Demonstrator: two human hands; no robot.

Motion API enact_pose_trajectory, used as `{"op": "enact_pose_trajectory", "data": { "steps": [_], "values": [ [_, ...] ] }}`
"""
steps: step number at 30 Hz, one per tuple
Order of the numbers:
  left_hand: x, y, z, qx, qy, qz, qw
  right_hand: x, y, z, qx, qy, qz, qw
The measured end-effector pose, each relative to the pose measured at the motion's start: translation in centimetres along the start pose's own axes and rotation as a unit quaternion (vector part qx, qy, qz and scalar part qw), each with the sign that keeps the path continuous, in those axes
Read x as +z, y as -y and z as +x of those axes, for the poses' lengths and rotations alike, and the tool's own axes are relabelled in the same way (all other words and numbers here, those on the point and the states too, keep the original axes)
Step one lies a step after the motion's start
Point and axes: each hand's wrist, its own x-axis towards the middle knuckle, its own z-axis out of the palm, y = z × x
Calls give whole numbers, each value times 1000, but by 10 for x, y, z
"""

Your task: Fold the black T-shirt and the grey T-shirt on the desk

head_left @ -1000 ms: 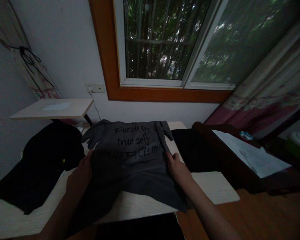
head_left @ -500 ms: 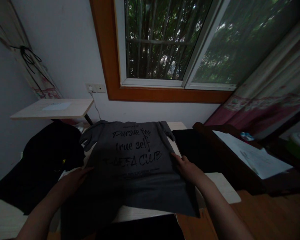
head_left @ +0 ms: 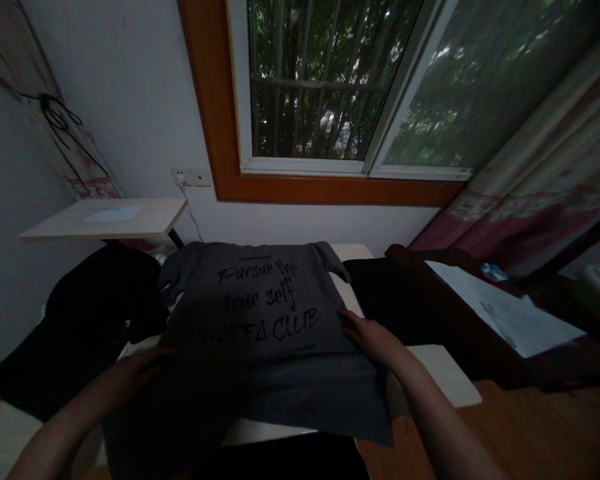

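A dark grey T-shirt [head_left: 300, 377] with black lettering lies spread over a pale table [head_left: 275, 432], its sleeves pointing away from me and its hem hanging past the near edge. My left hand [head_left: 140, 368] is closed on the shirt's left side, with its fingertips in shadow against the cloth. On the opposite side, my right hand [head_left: 373, 339] grips the right edge below the sleeve, fingers bent over the fabric. The lower left of the shirt is too dark to make out its folds.
A black bundle of cloth [head_left: 90, 320] lies left of the shirt, under a small raised shelf [head_left: 155, 217] bearing a paper [head_left: 114, 213]. To the right, a white sheet [head_left: 505, 310] rests on dark brown furniture [head_left: 480, 340]. A window [head_left: 330, 100] is ahead.
The T-shirt's body has shifted slightly left and towards me. My left hand has moved left and a little nearer; my right hand has moved slightly left.
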Motion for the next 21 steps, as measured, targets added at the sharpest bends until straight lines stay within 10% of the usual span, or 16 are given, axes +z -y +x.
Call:
{"op": "enact_pose_trajectory", "data": {
  "steps": [7, 21],
  "values": [
    [-5, 6, -6, -2, 62, 3, 998, -14, -13, -9, -9, 55, 33, 998],
    [15, -83, 50, -86, -198, 309, 926, 10, 54, 28, 3, -243, -198, 950]
  ]
}}
